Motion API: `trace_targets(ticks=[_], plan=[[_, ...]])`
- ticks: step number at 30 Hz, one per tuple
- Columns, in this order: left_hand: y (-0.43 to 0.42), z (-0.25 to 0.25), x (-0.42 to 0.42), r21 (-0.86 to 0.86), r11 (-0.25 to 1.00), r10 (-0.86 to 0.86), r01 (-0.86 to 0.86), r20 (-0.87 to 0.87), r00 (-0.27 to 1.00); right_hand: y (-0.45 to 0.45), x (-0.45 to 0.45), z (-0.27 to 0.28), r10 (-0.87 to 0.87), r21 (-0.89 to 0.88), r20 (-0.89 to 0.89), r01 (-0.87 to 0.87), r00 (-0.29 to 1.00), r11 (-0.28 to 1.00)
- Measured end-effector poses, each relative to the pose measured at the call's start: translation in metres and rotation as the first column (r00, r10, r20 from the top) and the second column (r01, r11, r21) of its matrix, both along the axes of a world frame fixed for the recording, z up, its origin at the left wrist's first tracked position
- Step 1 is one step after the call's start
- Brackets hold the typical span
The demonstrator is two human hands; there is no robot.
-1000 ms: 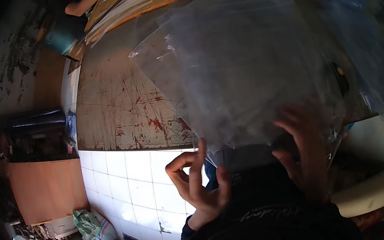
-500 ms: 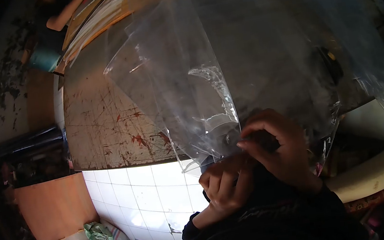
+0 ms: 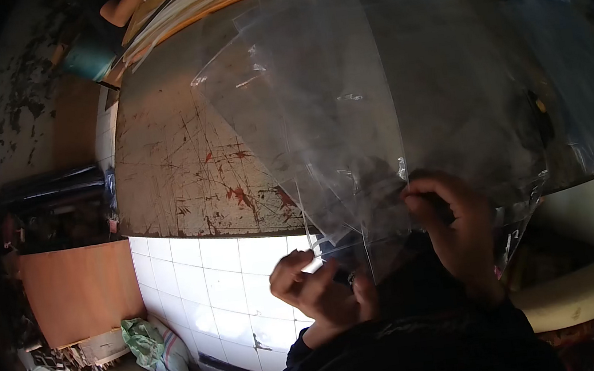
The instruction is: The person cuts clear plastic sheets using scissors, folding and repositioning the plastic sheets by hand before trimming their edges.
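Clear plastic sheets (image 3: 331, 101) lie overlapped on a scratched worktop (image 3: 183, 154), their near ends hanging over the front edge. They may be bags; I cannot tell. My right hand (image 3: 459, 222) has thumb and forefinger pinched on the near edge of a plastic sheet. Lower and to the left, in front of the worktop edge, my left hand (image 3: 316, 286) is held with fingers loosely bent and the thumb apart. It is close to the hanging corner of the plastic, and nothing shows in its grasp.
Bluish plastic (image 3: 577, 73) lies at the right of the worktop, a stack of sheets (image 3: 183, 19) at its far edge. Another person's arm (image 3: 126, 3) shows at top left. A cream cushioned seat (image 3: 566, 294) stands lower right; a sack (image 3: 158, 348) rests on the floor at left.
My left hand has moved left, away from my right hand, and its fingers have loosened from a fist. My right hand has shifted slightly right. The view has turned a little.
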State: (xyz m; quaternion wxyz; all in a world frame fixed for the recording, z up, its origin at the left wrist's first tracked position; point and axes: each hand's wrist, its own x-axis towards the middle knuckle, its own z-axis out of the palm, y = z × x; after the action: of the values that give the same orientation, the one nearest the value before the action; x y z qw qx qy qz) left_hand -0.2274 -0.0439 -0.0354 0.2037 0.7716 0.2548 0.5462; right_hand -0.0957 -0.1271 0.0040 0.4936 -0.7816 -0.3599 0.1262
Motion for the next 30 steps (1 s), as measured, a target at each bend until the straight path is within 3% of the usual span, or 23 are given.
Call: trace_targets(ticks=[1, 3, 5, 7, 9, 11, 17, 20, 22, 23, 26, 27, 29, 30], plan=[[0.006, 0.000, -0.001, -0.129, 0.992, 0.006, -0.003, 0.021, 1.000, 0.000, 0.000, 0.000, -0.007, -0.002, 0.036, 0.007, 0.999, 1.000], [0.013, 0.005, 0.000, -0.468, 0.857, -0.153, 0.216, 0.170, 0.974, 0.001, -0.001, 0.000, -0.008, -0.002, 0.016, 0.008, 1.000, 1.000], [0.018, 0.011, -0.005, -0.501, 0.833, -0.218, 0.234, 0.091, 0.972, 0.001, -0.001, -0.001, -0.011, -0.003, -0.003, 0.011, 1.000, 1.000], [0.017, 0.021, -0.005, -0.635, 0.763, -0.171, 0.122, -0.017, 0.985, 0.002, 0.001, -0.003, 0.006, 0.037, 0.044, -0.008, 0.999, 0.999], [0.018, 0.020, -0.004, -0.561, 0.811, -0.187, 0.165, 0.018, 0.982, 0.001, 0.000, -0.003, 0.004, 0.043, 0.050, -0.006, 0.999, 0.999], [0.016, 0.025, 0.001, -0.695, 0.703, -0.072, 0.148, 0.136, 0.988, 0.001, 0.000, -0.004, 0.003, 0.049, 0.056, -0.006, 0.998, 0.999], [0.018, 0.025, 0.002, -0.728, 0.666, -0.032, 0.162, 0.189, 0.982, 0.002, 0.000, -0.008, -0.003, 0.045, 0.091, -0.001, 0.996, 0.999], [0.021, 0.023, 0.001, -0.695, 0.691, -0.067, 0.198, 0.212, 0.975, 0.000, 0.002, -0.011, 0.007, 0.060, 0.165, -0.017, 0.986, 0.998], [0.022, 0.020, 0.000, -0.668, 0.714, -0.067, 0.212, 0.236, 0.970, -0.005, 0.007, -0.014, 0.145, 0.035, 0.257, -0.160, 0.956, 0.987], [0.023, 0.018, 0.000, -0.642, 0.735, -0.064, 0.219, 0.255, 0.965, -0.008, 0.008, -0.012, 0.131, 0.035, 0.265, -0.146, 0.955, 0.989], [0.024, 0.023, 0.001, -0.634, 0.736, -0.093, 0.235, 0.250, 0.964, -0.019, 0.006, -0.007, 0.351, 0.047, 0.341, -0.389, 0.872, 0.920], [0.024, 0.025, 0.002, -0.642, 0.730, -0.085, 0.235, 0.256, 0.963, -0.019, 0.002, -0.004, 0.340, 0.043, 0.351, -0.378, 0.872, 0.925], [0.025, 0.029, 0.003, -0.609, 0.743, -0.123, 0.279, 0.284, 0.951, -0.012, -0.008, 0.003, 0.384, -0.115, 0.592, -0.398, 0.708, 0.910], [0.025, 0.035, 0.004, -0.577, 0.748, -0.155, 0.328, 0.329, 0.932, -0.010, -0.016, 0.001, 0.312, -0.086, 0.640, -0.338, 0.702, 0.937]])
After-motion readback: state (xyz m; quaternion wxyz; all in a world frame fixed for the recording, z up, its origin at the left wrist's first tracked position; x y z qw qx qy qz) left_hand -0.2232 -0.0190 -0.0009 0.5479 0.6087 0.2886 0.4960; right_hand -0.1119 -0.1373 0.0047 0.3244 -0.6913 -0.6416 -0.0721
